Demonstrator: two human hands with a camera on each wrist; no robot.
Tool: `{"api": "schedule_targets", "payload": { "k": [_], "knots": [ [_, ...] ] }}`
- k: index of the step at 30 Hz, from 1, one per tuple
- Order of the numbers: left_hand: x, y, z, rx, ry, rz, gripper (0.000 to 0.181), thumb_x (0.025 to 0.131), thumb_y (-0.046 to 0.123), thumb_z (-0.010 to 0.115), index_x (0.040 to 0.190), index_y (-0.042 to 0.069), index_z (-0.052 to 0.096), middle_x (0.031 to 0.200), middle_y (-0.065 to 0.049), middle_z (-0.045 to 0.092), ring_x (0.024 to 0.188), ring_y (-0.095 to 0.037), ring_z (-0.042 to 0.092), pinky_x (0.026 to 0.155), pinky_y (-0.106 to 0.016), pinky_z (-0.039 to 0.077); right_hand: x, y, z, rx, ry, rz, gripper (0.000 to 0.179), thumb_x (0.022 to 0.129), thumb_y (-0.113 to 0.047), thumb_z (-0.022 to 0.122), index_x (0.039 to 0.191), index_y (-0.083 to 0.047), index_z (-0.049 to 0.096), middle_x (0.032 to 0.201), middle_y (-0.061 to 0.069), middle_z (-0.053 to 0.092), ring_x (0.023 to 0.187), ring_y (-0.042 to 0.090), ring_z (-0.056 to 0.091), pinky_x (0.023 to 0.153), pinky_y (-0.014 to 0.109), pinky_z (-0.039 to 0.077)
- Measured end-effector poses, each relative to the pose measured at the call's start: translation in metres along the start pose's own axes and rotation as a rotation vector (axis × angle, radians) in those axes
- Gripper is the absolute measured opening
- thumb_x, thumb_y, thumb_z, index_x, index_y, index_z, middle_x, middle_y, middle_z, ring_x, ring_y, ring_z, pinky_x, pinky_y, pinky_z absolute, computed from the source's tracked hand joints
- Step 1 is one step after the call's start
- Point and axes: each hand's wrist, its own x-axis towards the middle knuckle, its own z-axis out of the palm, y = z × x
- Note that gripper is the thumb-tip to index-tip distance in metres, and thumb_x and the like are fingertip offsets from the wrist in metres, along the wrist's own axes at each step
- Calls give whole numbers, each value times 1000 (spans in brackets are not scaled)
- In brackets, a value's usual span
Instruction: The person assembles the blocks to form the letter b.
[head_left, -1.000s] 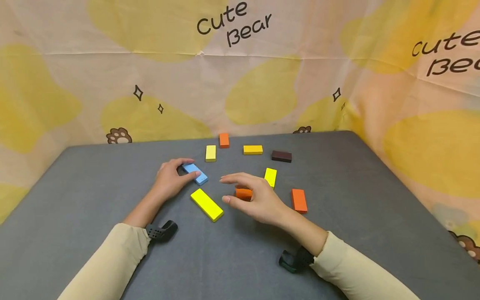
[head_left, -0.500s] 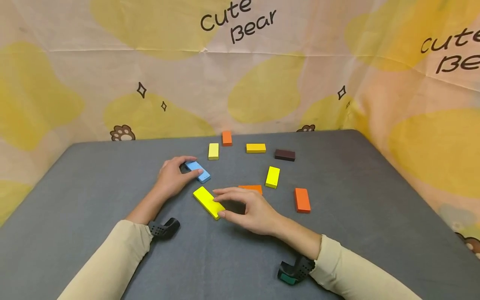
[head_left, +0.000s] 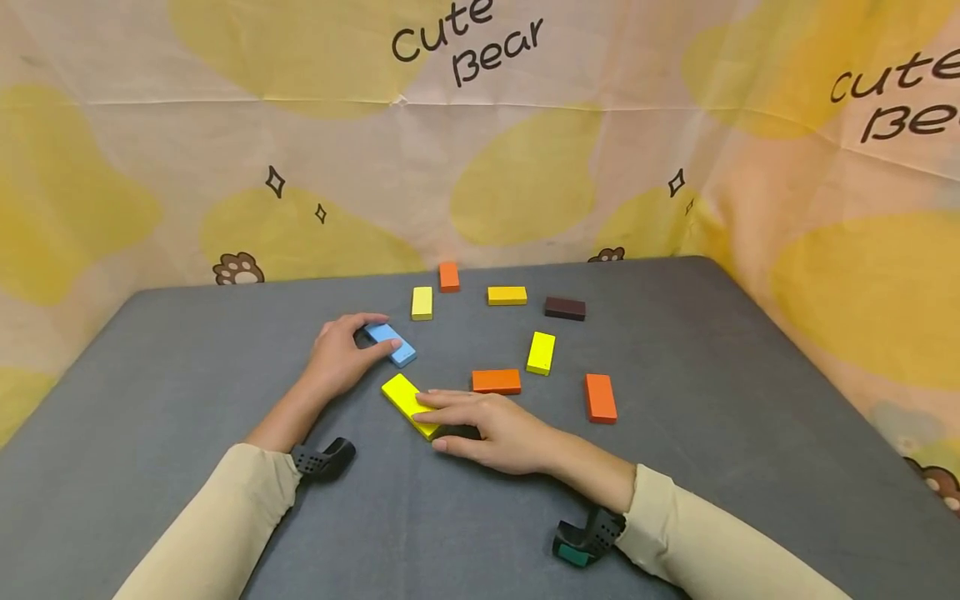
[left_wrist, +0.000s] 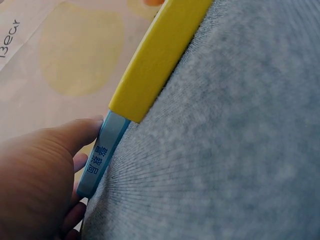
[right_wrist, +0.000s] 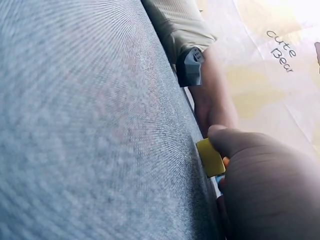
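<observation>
Shows right hand (right_wrist: 270, 182) at lower rt, thumb (right_wrist: 221, 136) at yellow block (right_wrist: 210, 158); can't tell if touching. Shows orange sliver (right_wrist: 226, 162) behind. Above, other forearm (right_wrist: 216, 97) w/ dk wristband (right_wrist: 190, 69) + pale sleeve (right_wrist: 184, 25). At L, grey cloth (right_wrist: 90, 125); upper rt, printed backdrop (right_wrist: 265, 95).

Head view: right grip (head_left: 491, 429) covering part of the long yellow block (head_left: 402, 399); left grip (head_left: 341, 354) covering part of the blue block (head_left: 382, 333). Left wrist view: long yellow block cut off at top, beyond the left grip. Right wrist view: orange sliver (right_wrist: 226, 161) and blue sliver (right_wrist: 218, 179) beside the right grip, too small to identify.
</observation>
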Motion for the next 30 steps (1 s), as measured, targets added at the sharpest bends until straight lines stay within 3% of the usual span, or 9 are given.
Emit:
{"api": "schedule_targets", "payload": {
  "k": [13, 30],
  "knots": [
    [1, -1, 1, -3, 5, 7, 53, 94, 40, 70, 138, 12, 61, 144, -21, 57, 130, -44, 44, 106, -59, 32, -1, -3, -1, -126, -12, -11, 43, 103, -28, 60, 145, -19, 58, 158, -4, 47, 145, 12, 46, 115, 38, 43],
    [0, 1, -1, -2, -1, -2, 53, 94, 41, 69, 138, 13, 62, 144, -21, 56, 130, -44, 44, 106, -59, 33, 1, -3, 0, -98, 37, 70, 37, 101, -26, 62, 137, -18, 65, 152, -3, 53, 137, 13, 55, 110, 35, 48]
  ]
}}
